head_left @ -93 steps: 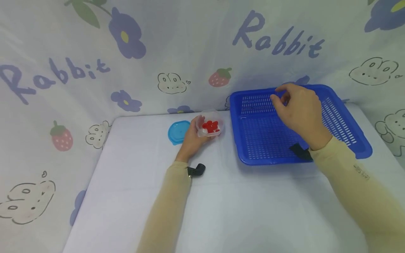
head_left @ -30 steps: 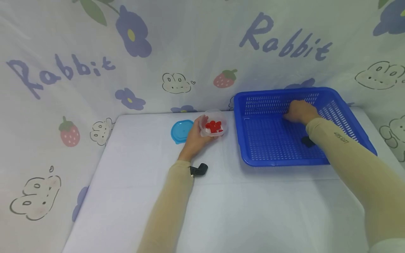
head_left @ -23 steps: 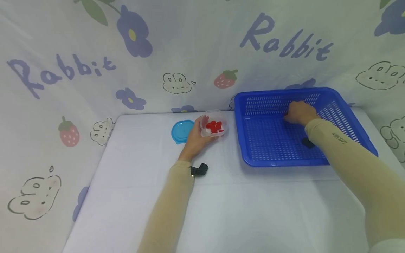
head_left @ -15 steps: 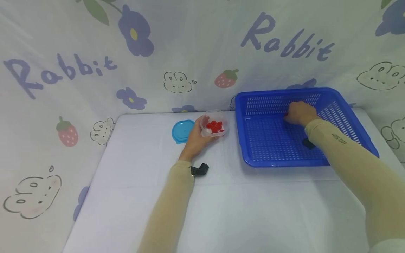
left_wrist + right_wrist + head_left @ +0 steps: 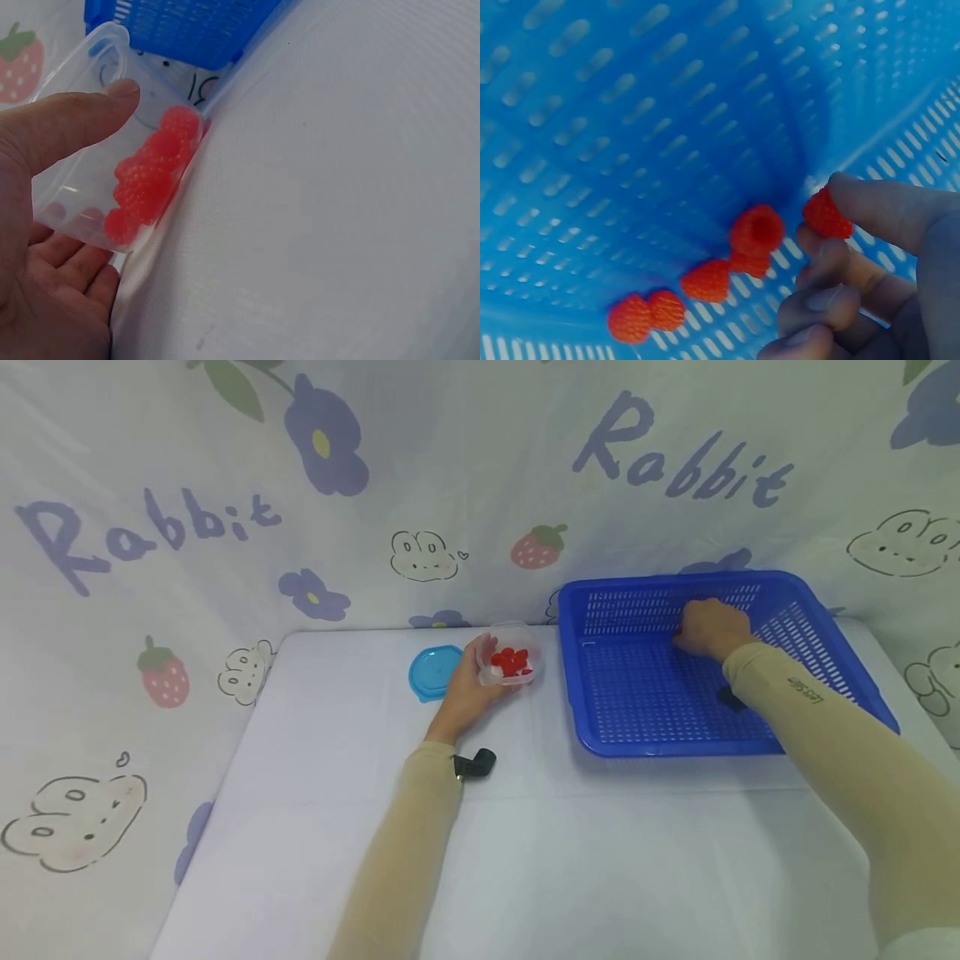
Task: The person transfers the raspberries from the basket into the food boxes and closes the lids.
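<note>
– Where is the raspberry (image 5: 827,216) pinched?
– In the blue basket (image 5: 660,749), by the fingers (image 5: 892,210) of the right hand (image 5: 714,628). It should be squeezed softly. Beside the basket, the tub (image 5: 532,645) is gripped by the left hand (image 5: 469,689).

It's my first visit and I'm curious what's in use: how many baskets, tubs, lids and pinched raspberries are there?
Blue basket: 1
Clear tub: 1
Light blue lid: 1
Raspberry pinched in the right hand: 1
Total: 4

Head view from above, facing forward and down, wrist views close-up, blue basket (image 5: 637,702) in all.
</note>
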The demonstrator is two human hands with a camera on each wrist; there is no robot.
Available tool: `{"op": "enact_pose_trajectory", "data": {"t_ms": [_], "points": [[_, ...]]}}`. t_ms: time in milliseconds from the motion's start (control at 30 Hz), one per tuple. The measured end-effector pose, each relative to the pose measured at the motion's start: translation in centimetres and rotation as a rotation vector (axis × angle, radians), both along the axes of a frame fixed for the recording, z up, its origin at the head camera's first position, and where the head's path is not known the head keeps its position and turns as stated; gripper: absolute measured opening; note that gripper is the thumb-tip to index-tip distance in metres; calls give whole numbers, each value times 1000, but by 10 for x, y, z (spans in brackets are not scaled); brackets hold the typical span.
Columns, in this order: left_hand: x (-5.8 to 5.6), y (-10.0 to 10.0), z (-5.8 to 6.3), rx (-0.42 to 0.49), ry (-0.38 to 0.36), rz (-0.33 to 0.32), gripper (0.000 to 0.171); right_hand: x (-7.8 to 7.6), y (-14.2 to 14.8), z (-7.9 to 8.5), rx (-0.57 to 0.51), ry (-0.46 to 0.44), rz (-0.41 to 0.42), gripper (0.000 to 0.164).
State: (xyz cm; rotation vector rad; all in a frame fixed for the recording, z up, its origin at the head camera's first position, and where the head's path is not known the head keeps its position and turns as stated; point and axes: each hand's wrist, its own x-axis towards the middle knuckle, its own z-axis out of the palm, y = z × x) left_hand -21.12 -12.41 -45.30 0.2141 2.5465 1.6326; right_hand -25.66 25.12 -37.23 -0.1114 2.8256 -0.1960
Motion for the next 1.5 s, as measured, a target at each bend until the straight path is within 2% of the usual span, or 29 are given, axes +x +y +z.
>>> {"op": "enact_pose_trajectory", "data": {"t_ms": [300,433,667,833,1267,1500], "points": [[1,-1,0,-6,7,3,91,-1,-4,10,-24,38,28,31],[1,-1,0,-8,13,3,92,1,-8,16,-40,31,37,33],[3,-1,2,-4,11,0,91,5,-14,23,-77,82,57,31],[3,0,3,-2,11,-1,90,8,-19,30,-66,78,69,32],[2,2,4,-18,-13,10,89,27,-39,56,-86,144,94,35],[2,1,4,-17,-1,9,88,45,-53,71,-146,191,62,37]]}}
